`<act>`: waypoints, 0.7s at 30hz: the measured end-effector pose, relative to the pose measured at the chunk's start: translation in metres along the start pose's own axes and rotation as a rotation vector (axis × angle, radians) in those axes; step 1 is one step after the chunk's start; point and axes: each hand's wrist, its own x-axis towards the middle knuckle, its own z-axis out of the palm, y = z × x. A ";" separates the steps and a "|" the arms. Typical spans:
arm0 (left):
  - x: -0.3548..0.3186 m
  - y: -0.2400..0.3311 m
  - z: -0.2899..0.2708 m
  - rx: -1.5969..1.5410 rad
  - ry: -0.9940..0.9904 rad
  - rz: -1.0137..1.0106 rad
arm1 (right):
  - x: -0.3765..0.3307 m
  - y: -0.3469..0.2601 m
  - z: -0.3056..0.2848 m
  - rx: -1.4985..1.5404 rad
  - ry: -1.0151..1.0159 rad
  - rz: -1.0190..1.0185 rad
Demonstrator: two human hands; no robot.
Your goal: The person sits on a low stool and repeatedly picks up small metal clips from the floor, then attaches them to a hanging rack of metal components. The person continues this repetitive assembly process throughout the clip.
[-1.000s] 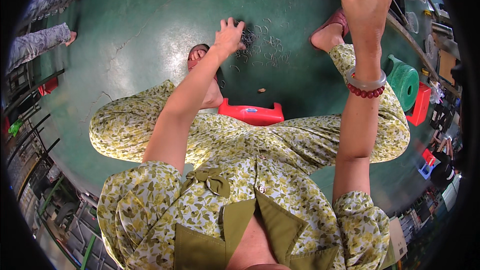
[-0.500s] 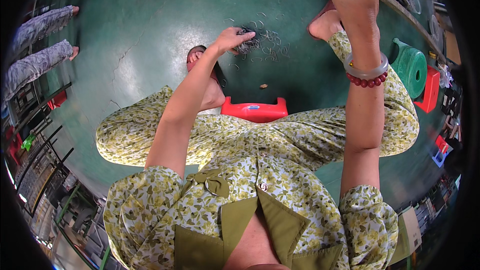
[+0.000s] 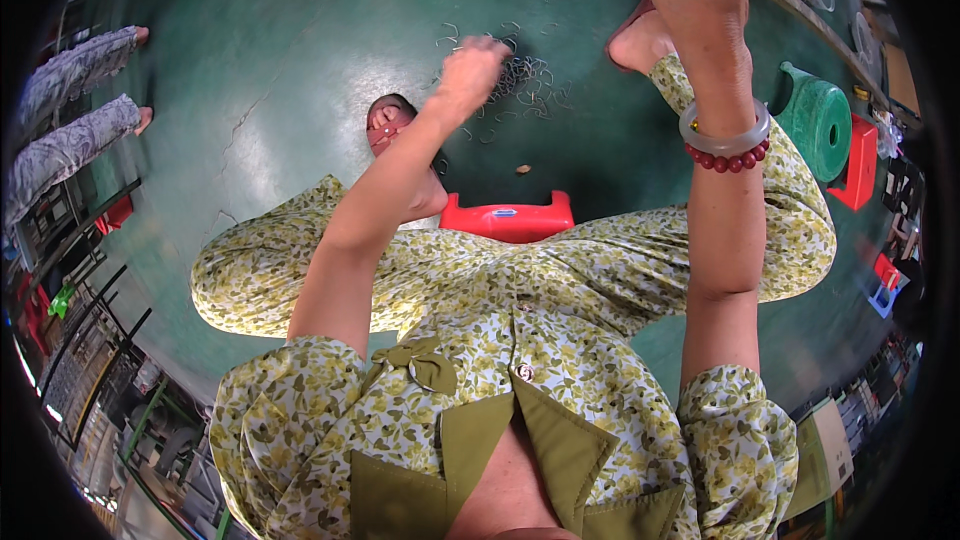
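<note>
Lying mostly right of left hand (image 3: 470,77): curved wires (image 3: 528,80); cannot tell hand's opening or hold.

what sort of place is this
Probably a workshop or small factory, judging by the worn, cracked green floor, the many thin curved bits scattered on it, and the dense clutter of bars and frames at the left edge.
</note>
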 end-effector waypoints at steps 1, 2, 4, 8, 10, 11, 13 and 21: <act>0.001 0.003 0.009 -0.029 0.027 0.173 | 0.001 0.000 -0.002 0.004 -0.020 0.018; 0.002 0.010 0.021 -0.042 -0.025 0.227 | 0.002 -0.002 -0.003 -0.009 -0.029 0.043; 0.008 0.018 0.026 -0.044 -0.114 0.270 | 0.003 -0.008 -0.003 -0.046 -0.028 0.100; 0.029 -0.017 -0.001 -0.030 0.011 0.119 | 0.004 -0.007 -0.002 -0.073 -0.030 0.068; 0.028 -0.047 -0.031 0.034 0.035 0.100 | -0.002 -0.002 -0.002 -0.092 0.007 0.005; 0.023 -0.059 -0.042 0.067 0.046 0.089 | -0.001 -0.004 -0.001 -0.099 -0.002 0.025; 0.011 -0.078 -0.050 0.087 -0.013 0.082 | 0.001 -0.007 -0.002 -0.124 -0.020 0.068; -0.049 -0.028 0.040 -0.004 -0.110 0.218 | -0.001 -0.003 0.005 -0.139 0.002 -0.015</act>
